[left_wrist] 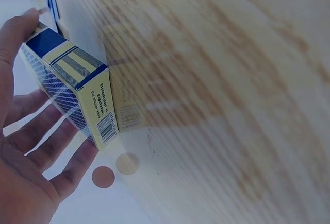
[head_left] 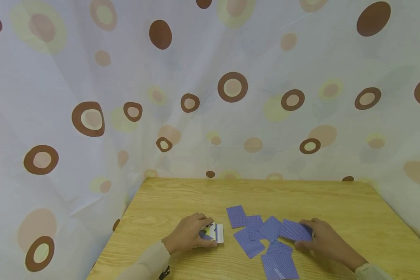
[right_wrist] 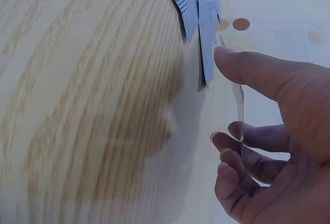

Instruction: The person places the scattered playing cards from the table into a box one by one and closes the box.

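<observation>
On the wooden bench point(head_left: 168, 202) the work looks to be at an early stage of gathering: seven or so blue-backed cards point(head_left: 262, 233) lie face down in a loose, overlapping scatter right of centre, none squared into a pile. The right hand point(head_left: 323, 241) has one card point(head_left: 295, 230) at the far right edge of the scatter, thumb on one side and curled fingers point(right_wrist: 234, 154) on the other; in the right wrist view this card shows edge-on, lifted off the wood, so I judge it pinched rather than merely touched. The left hand point(head_left: 189, 233) holds the card box point(left_wrist: 72, 87) standing on its long edge on the bench, just left of the scatter and apart from it, thumb over the top and the fingers point(left_wrist: 49, 141) spread fairly straight along its blue side. Whether the box flap is open cannot be told from these views. As things lie, one card is in the grip, the rest are on the bench, and nothing visibly sits in the box.
</observation>
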{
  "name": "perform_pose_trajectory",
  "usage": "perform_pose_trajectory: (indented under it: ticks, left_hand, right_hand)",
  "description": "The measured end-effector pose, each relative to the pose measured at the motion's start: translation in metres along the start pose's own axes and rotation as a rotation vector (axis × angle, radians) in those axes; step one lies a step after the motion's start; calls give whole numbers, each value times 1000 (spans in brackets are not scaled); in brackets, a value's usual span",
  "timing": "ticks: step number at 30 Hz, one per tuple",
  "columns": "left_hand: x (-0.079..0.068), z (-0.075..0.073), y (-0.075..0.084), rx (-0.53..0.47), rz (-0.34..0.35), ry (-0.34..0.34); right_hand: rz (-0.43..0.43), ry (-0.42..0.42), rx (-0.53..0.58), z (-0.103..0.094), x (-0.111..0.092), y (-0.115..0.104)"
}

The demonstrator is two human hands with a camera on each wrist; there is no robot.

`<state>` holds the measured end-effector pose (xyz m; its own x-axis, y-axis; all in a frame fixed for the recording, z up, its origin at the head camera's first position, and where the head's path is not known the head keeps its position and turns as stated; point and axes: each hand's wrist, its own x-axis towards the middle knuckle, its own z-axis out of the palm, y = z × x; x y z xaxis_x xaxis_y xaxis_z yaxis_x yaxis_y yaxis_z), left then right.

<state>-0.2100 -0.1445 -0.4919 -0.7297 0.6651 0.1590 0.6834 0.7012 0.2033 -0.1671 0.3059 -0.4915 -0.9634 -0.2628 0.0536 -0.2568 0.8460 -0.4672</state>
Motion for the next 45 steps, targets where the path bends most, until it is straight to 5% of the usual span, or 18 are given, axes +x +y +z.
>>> perform_pose_trajectory:
  ticks: [45]
  left_hand:
    - [1, 2, -1, 12, 2, 1]
  right_hand:
    - [-81, 6, 44, 12, 17, -37]
